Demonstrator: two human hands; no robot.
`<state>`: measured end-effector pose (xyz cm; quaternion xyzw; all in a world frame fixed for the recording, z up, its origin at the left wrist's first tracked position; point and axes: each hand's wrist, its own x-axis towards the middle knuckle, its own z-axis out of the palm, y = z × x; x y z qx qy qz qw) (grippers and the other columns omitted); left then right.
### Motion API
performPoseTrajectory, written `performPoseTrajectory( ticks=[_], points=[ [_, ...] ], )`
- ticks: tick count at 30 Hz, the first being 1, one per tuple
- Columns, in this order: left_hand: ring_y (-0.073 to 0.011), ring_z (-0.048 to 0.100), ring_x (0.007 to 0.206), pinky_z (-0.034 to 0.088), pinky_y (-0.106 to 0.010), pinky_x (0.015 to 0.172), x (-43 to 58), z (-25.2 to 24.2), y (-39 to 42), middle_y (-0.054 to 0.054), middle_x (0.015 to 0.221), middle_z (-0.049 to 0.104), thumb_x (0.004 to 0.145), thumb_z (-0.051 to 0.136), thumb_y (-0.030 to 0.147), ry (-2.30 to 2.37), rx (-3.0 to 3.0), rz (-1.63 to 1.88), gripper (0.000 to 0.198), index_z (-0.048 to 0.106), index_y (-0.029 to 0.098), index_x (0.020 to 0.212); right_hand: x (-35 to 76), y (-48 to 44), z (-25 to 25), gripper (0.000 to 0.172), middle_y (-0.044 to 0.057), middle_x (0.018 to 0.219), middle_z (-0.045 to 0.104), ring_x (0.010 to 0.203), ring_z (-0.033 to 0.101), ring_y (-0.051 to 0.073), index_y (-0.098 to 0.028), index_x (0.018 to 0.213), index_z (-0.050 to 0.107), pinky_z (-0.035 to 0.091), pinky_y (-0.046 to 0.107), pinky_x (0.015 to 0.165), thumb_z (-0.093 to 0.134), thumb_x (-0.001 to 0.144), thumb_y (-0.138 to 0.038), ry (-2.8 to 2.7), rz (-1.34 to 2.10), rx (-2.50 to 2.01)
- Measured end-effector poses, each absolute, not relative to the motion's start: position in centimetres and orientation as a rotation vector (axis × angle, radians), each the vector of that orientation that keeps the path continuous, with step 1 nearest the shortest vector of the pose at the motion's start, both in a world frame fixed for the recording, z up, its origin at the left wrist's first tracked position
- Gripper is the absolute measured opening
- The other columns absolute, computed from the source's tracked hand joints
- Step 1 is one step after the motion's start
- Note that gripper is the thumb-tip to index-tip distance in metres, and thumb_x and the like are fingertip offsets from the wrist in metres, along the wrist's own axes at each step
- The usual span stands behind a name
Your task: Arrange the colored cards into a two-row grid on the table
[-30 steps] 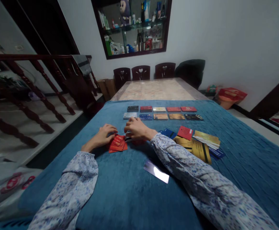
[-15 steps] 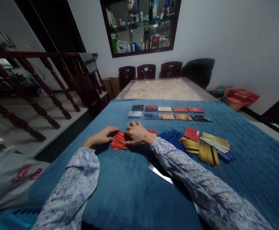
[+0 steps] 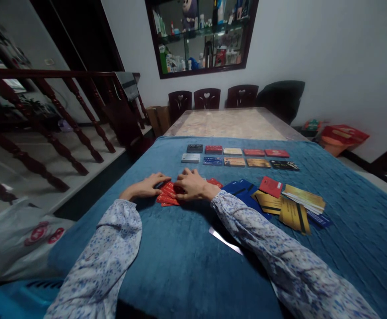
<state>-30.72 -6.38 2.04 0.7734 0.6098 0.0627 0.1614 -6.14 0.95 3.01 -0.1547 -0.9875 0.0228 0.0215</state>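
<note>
My left hand (image 3: 146, 187) and my right hand (image 3: 192, 185) both rest on a small heap of red cards (image 3: 167, 196) lying on the blue cloth (image 3: 180, 261). The fingers of each hand lie spread and fairly flat over the cards, with fingertips close together above the heap. One red card (image 3: 214, 182) pokes out to the right of my right hand. Blue cards (image 3: 241, 188) lie just right of my right wrist. A silvery card (image 3: 224, 239) lies on the cloth under my right forearm.
Two tidy rows of cards (image 3: 236, 157) lie farther out on the cloth. A loose pile of gold, red and blue cards (image 3: 291, 201) sits at the right. Dark chairs (image 3: 207, 98) stand at the table's far end, a railing (image 3: 56, 110) at the left, a plastic bag (image 3: 17, 239) at the lower left.
My right hand has come down from a raised pinch onto the red cards, beside my left hand. The view has shifted slightly, so everything sits a little more to the right.
</note>
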Motion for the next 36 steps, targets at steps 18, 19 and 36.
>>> performPoseTrajectory(
  ticks=[18,19,36],
  points=[
    [-0.0256,0.054,0.114,0.041,-0.037,0.105,-30.7,2.6,-6.9,-0.008,0.123,0.058,0.091,0.058,0.051,1.680,2.230,0.231,0.052,0.060,0.021,0.132,-6.5,0.9,2.7,0.050,0.017,0.124,0.066,0.118,0.045,0.034,-0.017,0.115,0.071,0.037,0.045,0.089,0.054,0.093,-0.059,-3.045,0.057,-0.500],
    [-0.0257,0.054,0.114,0.040,-0.037,0.105,-30.6,2.7,-6.9,-0.008,0.123,0.059,0.091,0.058,0.051,1.677,2.233,0.233,0.051,0.061,0.021,0.132,-6.6,0.9,2.6,0.050,0.017,0.124,0.066,0.118,0.046,0.034,-0.016,0.115,0.071,0.037,0.045,0.089,0.053,0.093,-0.059,-3.040,0.060,-0.507],
    [-0.0263,0.057,0.111,0.045,-0.041,0.103,-28.9,3.0,-7.1,-0.009,0.118,0.059,0.088,0.060,0.048,1.726,2.187,0.388,0.046,0.063,0.018,0.123,-5.5,1.8,4.3,0.042,0.016,0.121,0.067,0.116,0.048,0.033,-0.019,0.107,0.075,0.040,0.042,0.088,0.061,0.090,-0.054,-3.039,0.080,-0.753]
  ],
)
